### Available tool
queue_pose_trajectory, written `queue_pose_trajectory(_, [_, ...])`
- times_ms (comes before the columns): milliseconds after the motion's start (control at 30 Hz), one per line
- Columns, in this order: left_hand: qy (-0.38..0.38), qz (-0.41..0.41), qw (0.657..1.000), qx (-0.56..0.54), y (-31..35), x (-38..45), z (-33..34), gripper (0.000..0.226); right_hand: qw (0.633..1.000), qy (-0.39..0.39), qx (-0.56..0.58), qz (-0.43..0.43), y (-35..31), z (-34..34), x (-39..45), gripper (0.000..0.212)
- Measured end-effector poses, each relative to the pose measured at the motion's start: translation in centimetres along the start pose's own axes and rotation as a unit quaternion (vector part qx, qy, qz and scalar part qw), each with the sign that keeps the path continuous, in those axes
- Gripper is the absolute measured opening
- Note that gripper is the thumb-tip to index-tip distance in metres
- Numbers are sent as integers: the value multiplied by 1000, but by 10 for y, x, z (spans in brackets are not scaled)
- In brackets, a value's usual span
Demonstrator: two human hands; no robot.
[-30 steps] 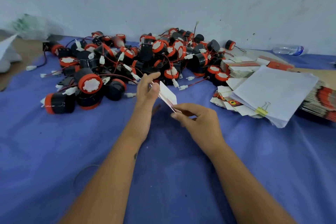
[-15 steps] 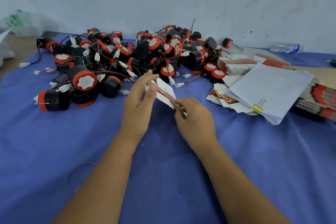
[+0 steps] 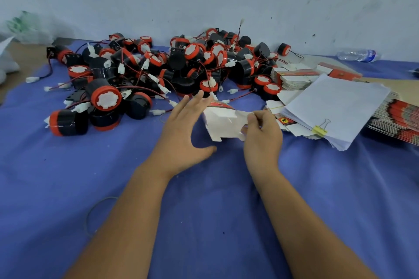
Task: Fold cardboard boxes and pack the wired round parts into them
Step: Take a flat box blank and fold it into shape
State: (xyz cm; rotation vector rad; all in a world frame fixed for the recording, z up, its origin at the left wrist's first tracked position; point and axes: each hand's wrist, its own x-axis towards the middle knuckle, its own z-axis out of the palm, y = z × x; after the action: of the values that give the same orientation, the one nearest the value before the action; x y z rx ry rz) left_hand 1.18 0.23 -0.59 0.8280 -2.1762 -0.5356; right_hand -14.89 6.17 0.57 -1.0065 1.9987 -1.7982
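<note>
A small cardboard box blank point(image 3: 223, 121), white inside with a red printed edge, hangs half opened over the blue cloth in the middle. My right hand point(image 3: 260, 138) pinches its right flap between thumb and fingers. My left hand point(image 3: 183, 133) is spread with straight fingers against the blank's left side, thumb out below it. A big heap of black round parts with red rims point(image 3: 158, 70), trailing red-black wires and white plugs, lies just behind the hands. Stacks of flat box blanks point(image 3: 297, 78) sit to the right.
A sheaf of white paper with a yellow binder clip point(image 3: 333, 108) rests on more flat blanks point(image 3: 394, 118) at the right. A plastic water bottle point(image 3: 357, 55) lies by the wall. A blue cloth point(image 3: 204, 199) covers the table. A thin wire loop point(image 3: 97, 213) lies left of my forearm.
The blank has gone from a flat sheet held edge-on to partly spread open. My right hand shifted right onto its flap, and my left hand spread its fingers along the left side.
</note>
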Motion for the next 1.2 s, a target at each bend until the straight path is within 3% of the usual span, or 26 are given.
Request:
queue_pose_trajectory(100, [26,15,1000,7,1,1,2,103,983,-12,165,83,-7,-3,-2,18])
queue_pose_trajectory(267, [75,-9,992,-104,6,-1,-1,64,936,-52,317,145,-16,-4,-12,19])
queue_pose_trajectory(367, [120,-54,974,-182,16,0,-3,43,952,-105,281,64,-17,-3,-15,6])
queue_pose_trajectory(500, [134,-97,918,-361,26,0,-11,29,956,-206,209,-21,-16,3,-23,51])
queue_pose_trajectory(567, [119,-116,900,-404,28,0,-16,27,946,-237,221,-32,-16,5,-27,54])
queue_pose_trajectory(767, [74,-103,924,-360,33,0,-18,22,935,-229,269,-15,-20,5,-28,34])
queue_pose_trajectory(900, [145,-118,909,-373,40,1,-1,24,939,-219,265,15,-21,10,-28,27])
queue_pose_trajectory(1033, [207,-98,904,-360,43,2,9,33,947,-208,242,-16,-19,13,-30,26])
queue_pose_trajectory(1200, [172,-127,891,-400,35,1,10,29,957,-215,193,-20,-14,18,-27,31])
